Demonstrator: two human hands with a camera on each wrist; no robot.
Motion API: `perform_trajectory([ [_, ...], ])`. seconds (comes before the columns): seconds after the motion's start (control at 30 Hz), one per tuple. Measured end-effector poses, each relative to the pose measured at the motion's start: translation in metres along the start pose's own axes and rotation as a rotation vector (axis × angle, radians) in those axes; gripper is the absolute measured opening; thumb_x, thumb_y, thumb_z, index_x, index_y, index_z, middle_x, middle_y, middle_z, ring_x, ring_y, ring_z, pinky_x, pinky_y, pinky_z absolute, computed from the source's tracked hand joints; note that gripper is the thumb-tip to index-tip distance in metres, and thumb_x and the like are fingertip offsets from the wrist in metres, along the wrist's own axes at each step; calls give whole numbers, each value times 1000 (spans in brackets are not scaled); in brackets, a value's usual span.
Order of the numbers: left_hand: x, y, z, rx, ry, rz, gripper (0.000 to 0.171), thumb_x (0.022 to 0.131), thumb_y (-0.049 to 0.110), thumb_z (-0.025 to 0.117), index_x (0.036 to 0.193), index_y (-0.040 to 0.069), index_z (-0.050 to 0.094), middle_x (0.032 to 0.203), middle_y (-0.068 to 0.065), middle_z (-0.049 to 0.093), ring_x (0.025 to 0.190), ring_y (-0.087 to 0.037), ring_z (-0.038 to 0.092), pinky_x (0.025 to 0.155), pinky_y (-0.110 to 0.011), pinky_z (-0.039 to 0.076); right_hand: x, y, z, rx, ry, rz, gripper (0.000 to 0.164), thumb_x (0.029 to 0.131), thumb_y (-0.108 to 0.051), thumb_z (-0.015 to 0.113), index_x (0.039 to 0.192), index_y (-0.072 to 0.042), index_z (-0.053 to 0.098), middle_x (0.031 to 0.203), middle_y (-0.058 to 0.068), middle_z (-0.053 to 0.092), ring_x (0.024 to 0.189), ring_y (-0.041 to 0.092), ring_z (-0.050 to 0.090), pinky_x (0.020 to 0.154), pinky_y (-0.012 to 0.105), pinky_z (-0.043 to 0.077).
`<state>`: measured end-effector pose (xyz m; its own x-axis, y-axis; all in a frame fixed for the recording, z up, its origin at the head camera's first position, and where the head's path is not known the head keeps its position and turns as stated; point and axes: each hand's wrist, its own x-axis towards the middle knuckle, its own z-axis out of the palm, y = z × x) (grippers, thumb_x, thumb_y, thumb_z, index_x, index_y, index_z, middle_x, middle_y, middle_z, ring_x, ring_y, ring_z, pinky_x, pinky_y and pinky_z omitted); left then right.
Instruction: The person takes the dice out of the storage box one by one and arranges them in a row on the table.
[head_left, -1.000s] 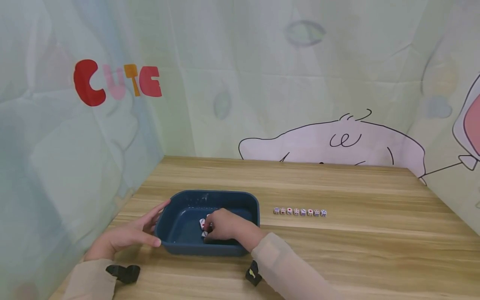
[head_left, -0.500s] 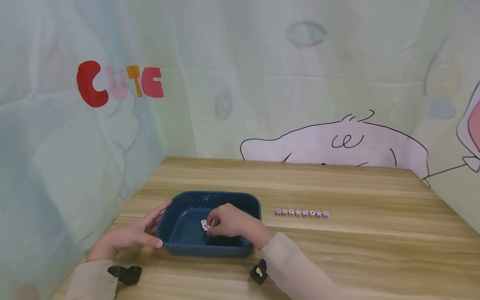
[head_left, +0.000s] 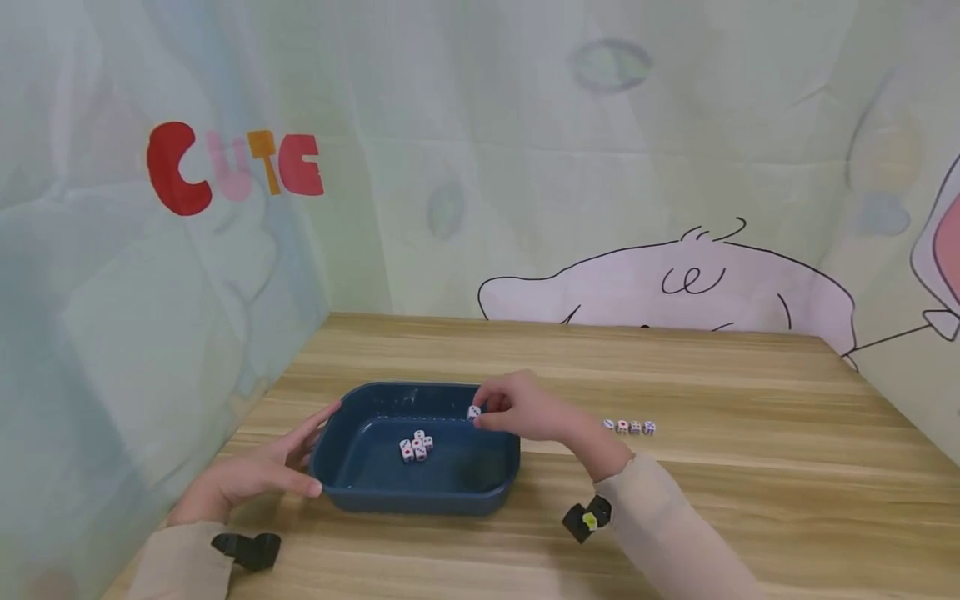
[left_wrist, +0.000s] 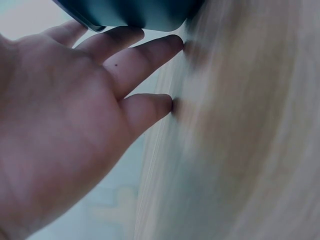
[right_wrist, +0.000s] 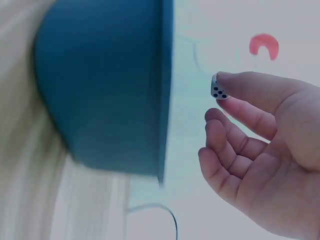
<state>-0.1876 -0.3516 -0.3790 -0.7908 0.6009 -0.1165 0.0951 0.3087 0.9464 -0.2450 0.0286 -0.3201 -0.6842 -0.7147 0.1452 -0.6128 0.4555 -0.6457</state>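
Observation:
My right hand [head_left: 525, 407] pinches one white die [head_left: 474, 412] between thumb and index finger, above the right part of the dark blue basin [head_left: 420, 500]. In the right wrist view the die [right_wrist: 218, 91] shows black dots on one face, and the other fingers curl loosely below it. Several more dice [head_left: 417, 447] lie clustered on the basin's floor. My left hand [head_left: 258, 472] rests along the basin's left side with fingers spread and extended, the thumb at the front left corner. Seen from the left wrist, the fingers [left_wrist: 145, 57] reach beside the basin wall [left_wrist: 140, 15].
To the basin's right, a row of dice [head_left: 628, 427] stands on the wooden table [head_left: 712, 492]; my right hand and forearm hide its left part. Printed cloth walls [head_left: 405, 217] border the table at the back and sides.
The right hand has risen from the dice cluster and moved right to the basin's rim, carrying one die. It now covers part of the row. The left hand stays put.

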Motion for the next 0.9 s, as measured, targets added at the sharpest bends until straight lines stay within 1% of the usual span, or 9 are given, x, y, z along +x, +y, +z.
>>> perform_trajectory([
  [0.13,-1,0,1,10,15,-9,106,86,11,68,154,16,-13,153,-37,3,134,-52,18,93,-21,38,-15,10,-17,-8,52,32,15,88,-15,69,100,-6,69,74,-2,61,64,10,52,57,24,46],
  [0.27,-1,0,1,16,21,-12,106,86,11,68,154,16,-13,153,-38,5,134,-49,23,93,-22,38,-31,21,-32,1,82,75,17,89,-16,68,102,-5,69,73,-1,61,60,12,53,54,27,47],
  [0.4,-1,0,0,25,22,-6,105,85,11,68,154,16,-12,152,-38,7,132,-36,31,94,-22,38,-47,36,-43,-21,118,91,18,89,-16,68,102,-4,69,73,-1,60,62,12,52,57,26,45],
  [0.5,0,-1,0,20,18,2,105,85,10,68,154,17,-11,152,-38,7,129,-25,34,94,-22,38,-59,47,-51,-42,143,128,17,89,-15,67,102,-5,69,75,-1,59,65,13,50,59,27,44],
  [0.57,0,-2,-1,12,13,9,105,86,10,68,154,17,-11,152,-38,6,127,-20,35,94,-22,38,-66,53,-57,-66,156,155,17,89,-16,67,102,-5,69,76,-1,59,67,14,50,61,27,43],
  [0.67,0,-2,-1,-3,4,19,105,86,9,67,154,17,-12,152,-39,5,126,-17,37,94,-22,38,-74,61,-66,-78,171,188,17,90,-16,66,102,-5,69,78,0,59,70,16,50,63,30,44],
  [0.77,0,-3,-2,-11,-3,17,105,86,9,67,154,18,-12,152,-39,4,125,-15,38,94,-21,38,-82,68,-74,-80,184,223,19,91,-17,65,103,-3,68,80,2,60,73,16,52,66,32,45],
  [0.83,0,-2,-1,-9,-3,8,105,86,10,67,154,18,-12,152,-39,5,125,-16,37,94,-22,39,-88,74,-79,-81,196,250,20,91,-17,65,104,-2,68,81,3,61,73,17,52,67,33,45],
  [0.9,1,-2,-1,1,0,1,105,86,11,67,154,18,-13,152,-38,6,129,-24,36,94,-22,39,-95,82,-83,-90,207,267,21,91,-18,65,104,-1,68,82,3,61,74,16,53,66,33,45],
])
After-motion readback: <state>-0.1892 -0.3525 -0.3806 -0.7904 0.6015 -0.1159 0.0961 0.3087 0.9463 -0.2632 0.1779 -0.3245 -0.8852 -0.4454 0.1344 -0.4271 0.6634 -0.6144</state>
